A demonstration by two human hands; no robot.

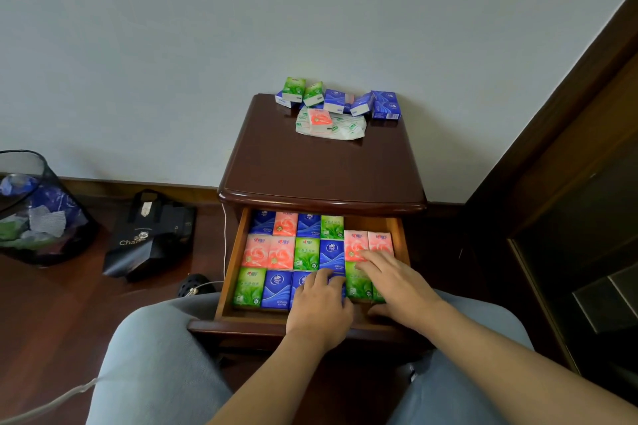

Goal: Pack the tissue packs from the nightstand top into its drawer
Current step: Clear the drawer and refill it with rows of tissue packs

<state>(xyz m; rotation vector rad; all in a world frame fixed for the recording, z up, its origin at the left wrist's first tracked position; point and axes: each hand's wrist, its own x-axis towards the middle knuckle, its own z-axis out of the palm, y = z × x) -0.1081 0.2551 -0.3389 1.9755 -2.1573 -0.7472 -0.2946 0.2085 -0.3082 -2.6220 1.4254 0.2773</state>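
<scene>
Dark wood runs through the whole scene, and reading it from left to right starts with things that have no part in the job: a mesh bin (41, 210) full of scraps against the wall, then a black bag (148, 238) on the floor, then a white cable (225, 238) hanging beside the nightstand (321, 169).

Next comes the open drawer (230, 262), and it is nearly full. Packs lie flat in tidy rows, label up: a green pack (249, 287) at the near left corner, pink packs (269, 251) behind it, blue packs (276, 289) and more green ones toward the middle, two more pink ones at the far right.

The left hand (319, 307) rests on a blue pack in the near row, fingers curled down over its far edge; whether it grips or only presses I cannot tell. Just to its right, the right hand (393, 281) lies flat with straight fingers spread across a green pack and the near edge of a pink one, pressing them down. The hands sit side by side, not touching.

Up on the nightstand top, at the back by the wall, a loose heap of packs (340, 103) remains: green, blue and one pink, some standing, some tipped, on a crumpled plastic wrapper (345, 129).

So most of the work looks done, but that heap has yet to go in, and the free space in the drawer seems small; a second layer may be needed.
</scene>
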